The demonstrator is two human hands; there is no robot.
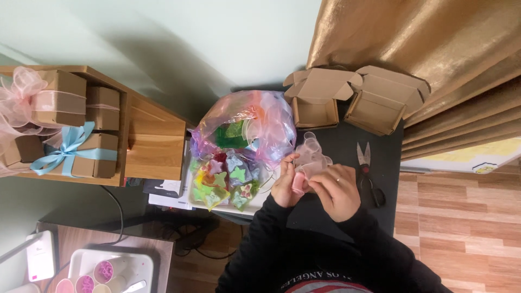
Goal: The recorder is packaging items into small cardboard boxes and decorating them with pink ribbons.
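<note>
Hands are meeting over the near edge of the black desk (336, 144), both working on the same small things. The left hand (284, 187) is curling its fingers around a small pink spool (298, 183), thumb pressing on its top. The right hand (337, 190), a ring showing on one finger, is closing its fingertips on the sheer pink ribbon (313, 154) just beside the spool; the ribbon is looping up in loose coils above both hands. Whether the right hand is also touching the spool is hard to tell.

Just right of the right hand, black-handled scissors (368, 176) are lying on the desk with the blades pointing away from the person. Beyond the ribbon, two open brown cardboard boxes (347, 97) are sitting side by side at the far edge, flaps up. Left of the hands, a clear bag (239, 127) of iridescent wrap is resting above a pile of colourful star-shaped soaps (225, 182). Well apart on the left, a wooden shelf (154, 141) is carrying closed boxes, one tied with a blue bow (68, 149) and one with a pink bow (19, 95).
</note>
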